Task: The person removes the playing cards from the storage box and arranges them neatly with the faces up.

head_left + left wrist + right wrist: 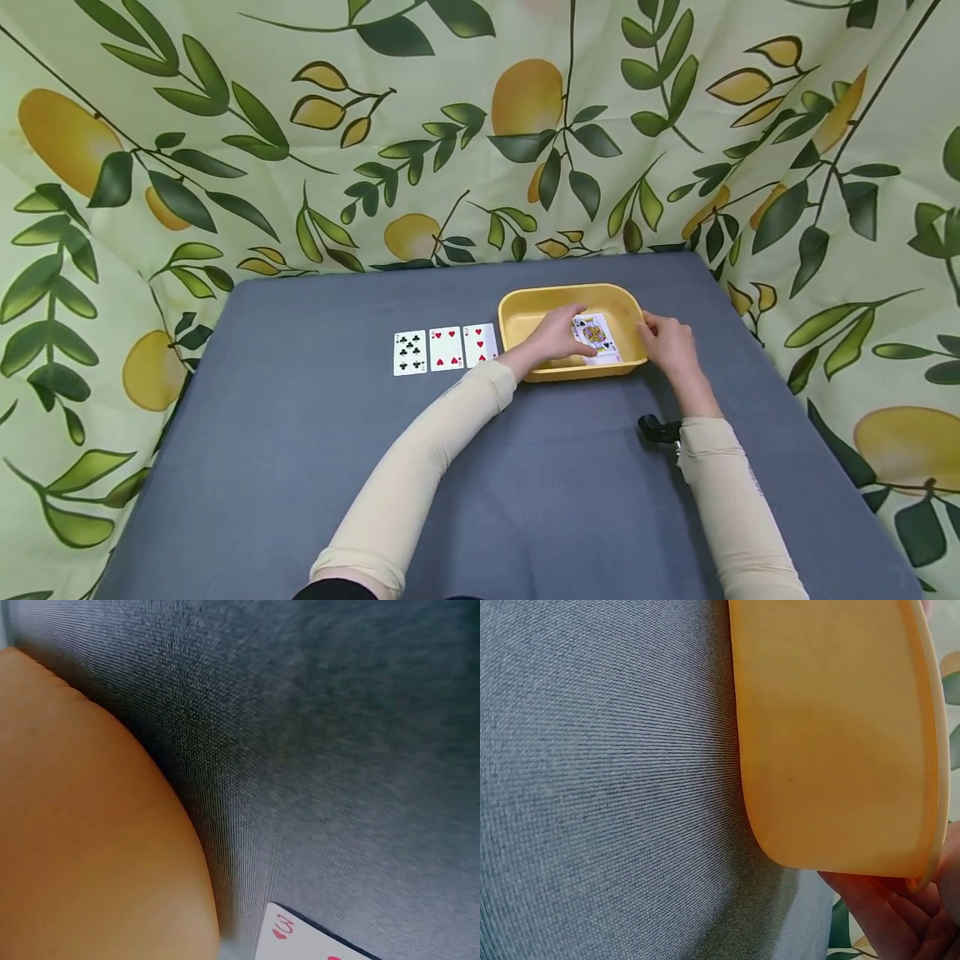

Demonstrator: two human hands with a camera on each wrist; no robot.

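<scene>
Right now I am reaching my left hand (553, 335) into the yellow tray (517, 310), and its fingers are lying on the stack of cards (597, 337) inside it. The top card is showing a face card with a spade in its corner. Whether those fingers are pinching the stack or only resting on it, I cannot tell, since the hand is covering the near edge of the cards.

My right hand (670, 343) is sitting just to the right of that grasp, with its fingers curling round the tray's right rim and gripping it. In the right wrist view the fingertips (885, 915) are tucking under the tray's (832, 742) lip, against its outer wall.

Just left of the hand in the tray, 3 cards are lying face up in a row on the grey tablecloth (300, 467), side by side and clear of the tray. Nearest the tray is the 3 of hearts (480, 344), then another hearts card (446, 347), then the clubs card (409, 352) farthest out. The left wrist view is catching the corner of the 3 of hearts (300, 939) beside the tray's rounded wall (90, 840).

Near my right wrist, a small black clip (658, 429) is sitting against the sleeve.

Beyond the tray, a lemon-print cloth (480, 125) is hanging around the table.
</scene>
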